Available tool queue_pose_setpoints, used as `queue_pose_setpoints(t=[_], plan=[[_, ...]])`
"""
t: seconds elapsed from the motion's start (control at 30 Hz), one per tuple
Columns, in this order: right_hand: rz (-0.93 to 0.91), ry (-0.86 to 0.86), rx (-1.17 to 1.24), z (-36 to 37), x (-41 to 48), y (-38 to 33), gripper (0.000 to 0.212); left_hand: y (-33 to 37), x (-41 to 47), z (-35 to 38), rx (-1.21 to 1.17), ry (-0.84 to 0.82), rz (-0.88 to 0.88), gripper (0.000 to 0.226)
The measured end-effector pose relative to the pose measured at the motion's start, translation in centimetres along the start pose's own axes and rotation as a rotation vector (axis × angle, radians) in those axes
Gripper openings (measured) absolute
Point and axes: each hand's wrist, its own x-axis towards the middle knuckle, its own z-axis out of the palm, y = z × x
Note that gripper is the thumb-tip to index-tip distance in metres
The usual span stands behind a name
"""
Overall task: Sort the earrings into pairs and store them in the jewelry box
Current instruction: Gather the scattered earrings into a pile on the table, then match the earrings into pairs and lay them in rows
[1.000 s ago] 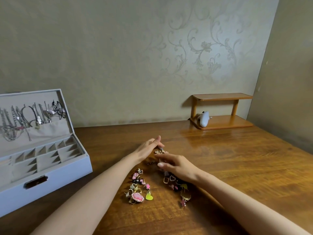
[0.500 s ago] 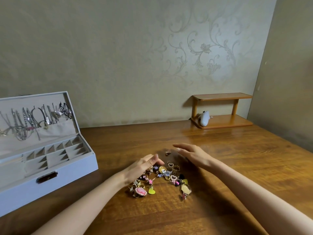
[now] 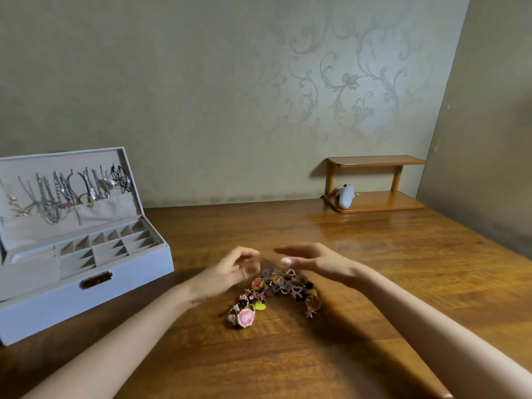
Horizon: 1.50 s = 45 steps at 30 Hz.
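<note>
A heap of small colourful earrings (image 3: 276, 292) lies on the wooden table, with a pink round one (image 3: 246, 317) and a yellow heart (image 3: 260, 306) at its near left. My left hand (image 3: 233, 269) hovers just above the heap's far left side, fingers curled and apart, blurred. My right hand (image 3: 313, 260) hovers over the heap's far right side, fingers stretched toward the left hand. Neither hand visibly holds anything. The grey jewelry box (image 3: 86, 295) stands open at the left, its small compartments empty and necklaces hanging in its lid.
The wooden table (image 3: 374, 283) stretches to the wall. A small two-tier wooden shelf (image 3: 374, 201) stands at the back right with a white object (image 3: 345, 196) on its lower tier. A second wall closes in at the right.
Both hands have risen off the earrings and now face each other above the heap's far side. The scattered earrings lie gathered into a tighter heap. The view has shifted slightly.
</note>
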Motion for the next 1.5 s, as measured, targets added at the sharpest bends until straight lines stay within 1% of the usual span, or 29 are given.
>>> queue_pose_setpoints(t=[0.07,0.13,0.17,0.23,0.27,0.33,0.47,0.6,0.73,0.93,1.0,1.07,1.1,1.13,1.23,1.27,1.33,1.47,1.5], plan=[[0.003,-0.009,-0.055,-1.7,-0.7,0.2,0.071,0.0,-0.6,-1.1,0.260,-0.068,-0.047,0.111],[0.103,-0.069,-0.204,-3.1,-1.2,0.8,0.087,-0.4,-0.9,-1.5,0.485,-0.183,-0.155,0.113],[0.177,-0.112,-0.291,-3.3,-1.3,1.0,0.094,-0.5,-1.0,-1.2,0.552,-0.214,-0.208,0.117],[0.280,-0.164,-0.483,-3.1,-1.2,1.4,0.101,-0.6,-0.6,-0.4,0.605,-0.188,-0.275,0.122],[0.302,-0.165,-0.535,-2.8,-1.0,1.4,0.102,-0.4,-0.2,-0.1,0.607,-0.159,-0.289,0.122],[0.309,-0.165,-0.525,-2.2,-0.4,1.1,0.101,0.1,1.0,0.4,0.598,-0.127,-0.305,0.117],[0.270,-0.200,-0.490,-1.0,1.0,-0.3,0.086,1.3,2.5,1.1,0.583,-0.115,-0.279,0.106],[0.206,-0.201,-0.458,0.5,1.7,-1.5,0.077,1.7,2.6,1.2,0.619,-0.140,-0.251,0.105],[0.132,-0.210,-0.459,1.9,1.1,-2.4,0.073,1.3,0.8,1.0,0.613,-0.158,-0.248,0.103],[0.064,-0.271,-0.275,3.4,-1.1,-3.0,0.071,0.9,-3.6,1.0,0.561,-0.183,-0.226,0.096],[0.034,-0.239,-0.195,3.3,-1.9,-3.2,0.066,0.9,-4.6,0.8,0.517,-0.181,-0.208,0.094],[-0.002,-0.122,-0.181,2.4,-2.7,-3.1,0.062,0.7,-5.2,0.4,0.476,-0.159,-0.202,0.091],[0.008,-0.077,-0.182,1.8,-3.2,-2.9,0.063,0.6,-5.5,0.1,0.468,-0.148,-0.208,0.089],[0.049,-0.073,-0.178,1.3,-3.7,-2.8,0.065,0.6,-5.8,-0.2,0.469,-0.148,-0.219,0.088],[0.248,-0.206,-0.111,0.9,-5.1,-2.4,0.073,0.2,-6.3,-0.7,0.416,-0.210,-0.266,0.083],[0.274,-0.219,-0.089,1.4,-5.3,-2.3,0.072,0.2,-6.3,-0.6,0.379,-0.224,-0.266,0.081],[0.239,-0.176,-0.073,2.5,-5.5,-2.2,0.065,0.1,-6.3,-0.3,0.335,-0.224,-0.236,0.075],[0.095,-0.063,-0.081,3.6,-5.7,-2.7,0.049,0.2,-6.1,-0.6,0.172,-0.223,-0.220,0.063],[0.055,-0.028,-0.115,3.6,-5.8,-2.9,0.046,0.4,-6.1,-0.7,0.176,-0.198,-0.215,0.057]])
